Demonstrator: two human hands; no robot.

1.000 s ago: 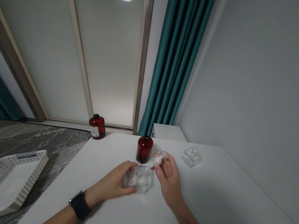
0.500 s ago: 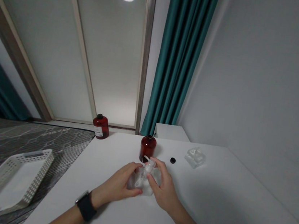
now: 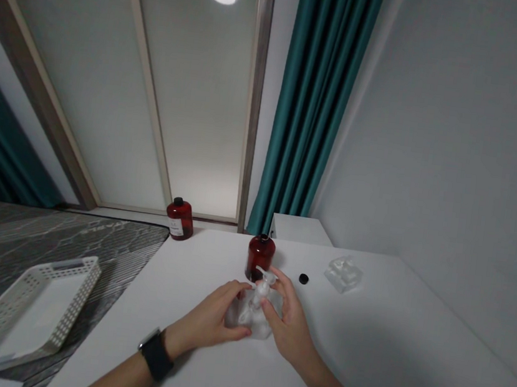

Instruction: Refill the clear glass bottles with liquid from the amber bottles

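Observation:
A clear pump dispenser head (image 3: 264,282) with a white-looking nozzle stands partly out of a transparent plastic bag (image 3: 261,329) on the white table. My right hand (image 3: 292,326) grips the pump head from the right, thumb and fingers closed about it. On the other side, my left hand (image 3: 210,316) is curved around the bag's left edge, its thumb at the near edge and its fingers at the far one. Just behind them stands an uncapped dark red-brown bottle (image 3: 260,255). A small black cap (image 3: 303,279) lies to the right of that bottle.
Another crumpled clear plastic bag (image 3: 343,273) lies at the back right. A capped red-brown bottle (image 3: 179,221) with a white label stands at the table's back left corner. Left of the table, lower down, is a white perforated basket (image 3: 69,311). A white cabinet (image 3: 302,229) is behind.
The pump head shows slightly more above the bag, and its nozzle now stands clearer of my fingers. The whole view has shifted a little; my left hand stays at the bag.

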